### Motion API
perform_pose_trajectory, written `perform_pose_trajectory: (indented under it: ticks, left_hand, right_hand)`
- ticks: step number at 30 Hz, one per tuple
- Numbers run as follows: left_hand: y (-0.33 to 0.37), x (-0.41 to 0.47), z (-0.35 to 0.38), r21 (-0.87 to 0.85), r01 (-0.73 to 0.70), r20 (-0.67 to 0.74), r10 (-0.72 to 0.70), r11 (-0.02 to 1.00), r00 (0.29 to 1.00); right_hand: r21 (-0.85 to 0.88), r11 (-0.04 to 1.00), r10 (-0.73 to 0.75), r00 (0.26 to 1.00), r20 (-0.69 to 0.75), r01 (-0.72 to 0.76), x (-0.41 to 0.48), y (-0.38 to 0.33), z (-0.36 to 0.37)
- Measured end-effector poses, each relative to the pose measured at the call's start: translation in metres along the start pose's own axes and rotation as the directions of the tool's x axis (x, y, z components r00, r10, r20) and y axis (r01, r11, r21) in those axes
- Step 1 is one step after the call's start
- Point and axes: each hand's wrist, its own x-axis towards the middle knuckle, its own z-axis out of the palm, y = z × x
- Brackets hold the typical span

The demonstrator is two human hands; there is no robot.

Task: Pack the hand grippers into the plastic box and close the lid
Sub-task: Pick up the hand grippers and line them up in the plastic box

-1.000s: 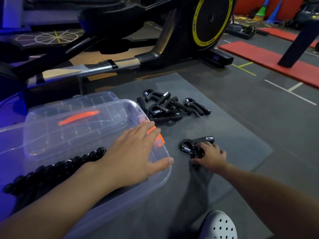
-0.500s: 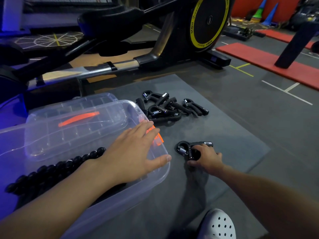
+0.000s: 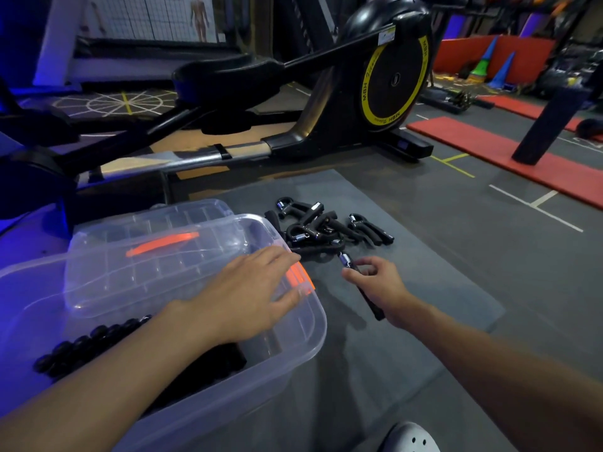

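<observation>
The gripper (image 3: 346,260) is in my right hand (image 3: 378,283) now. A second ago it lay on the mat (image 3: 440,272) with that hand on top of it. Now my fingers are curled round its handles and it is up off the mat. Its spring end pokes out past my thumb, toward the pile (image 3: 321,228) of other grippers just beyond that hand.

My left hand (image 3: 248,295) has not moved. It lies flat, fingers straight, on the lid (image 3: 146,265), with its fingertips by the orange clip (image 3: 298,277). The two hands are near each other but not touching.

The box (image 3: 315,337) sits under my left hand, to the left of my right hand. The lid lies across its far part. The part near my left wrist looks open, and some black things (image 3: 81,349) lie in there already.

So I think the pick is done, and the next move is to carry this gripper left and drop it in the open part. I must keep it from bumping the lid. The pile still waits, and the lid is not shut yet, so there is a lot left to do.
</observation>
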Motion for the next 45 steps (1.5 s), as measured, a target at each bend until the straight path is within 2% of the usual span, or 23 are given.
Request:
perform_pose_trajectory:
  ticks: [5,11,16,22,27,31,38,45]
  left_hand:
    - [-0.004,-0.002,-0.019,-0.034,0.015,-0.087,-0.018,0.999,0.996]
    - [-0.01,-0.005,-0.047,-0.122,-0.013,-0.268,-0.021,0.992,0.963]
    - [-0.03,-0.013,-0.068,-0.225,0.01,-0.308,-0.08,0.974,0.948]
    - [-0.068,-0.021,-0.079,-0.326,0.042,-0.385,-0.173,0.945,0.906]
    - [-0.095,-0.026,-0.079,-0.379,0.028,-0.435,-0.205,0.925,0.877]
    - [-0.109,-0.033,-0.085,-0.304,0.011,-0.475,-0.161,0.953,0.865]
    - [-0.12,-0.048,-0.089,-0.222,0.016,-0.416,-0.109,0.975,0.903]
    - [-0.122,-0.056,-0.089,-0.207,-0.034,-0.415,-0.057,0.978,0.908]
  right_hand:
    - [0.052,0.989,-0.136,0.99,0.019,0.135,-0.013,-0.051,0.002]
    - [0.177,0.941,-0.303,0.951,0.056,0.289,-0.041,-0.131,0.005]
    - [0.284,0.919,-0.331,0.926,0.18,0.273,-0.07,-0.175,0.027]
    - [0.362,0.905,-0.349,0.875,0.335,0.223,-0.093,-0.191,0.067]
    - [0.323,0.914,-0.369,0.835,0.409,0.246,-0.102,-0.195,0.094]
    - [0.303,0.921,-0.365,0.808,0.463,0.243,-0.107,-0.197,0.109]
    - [0.322,0.929,-0.338,0.78,0.527,0.185,-0.116,-0.194,0.119]
    - [0.3,0.928,-0.362,0.724,0.587,0.22,-0.121,-0.189,0.116]
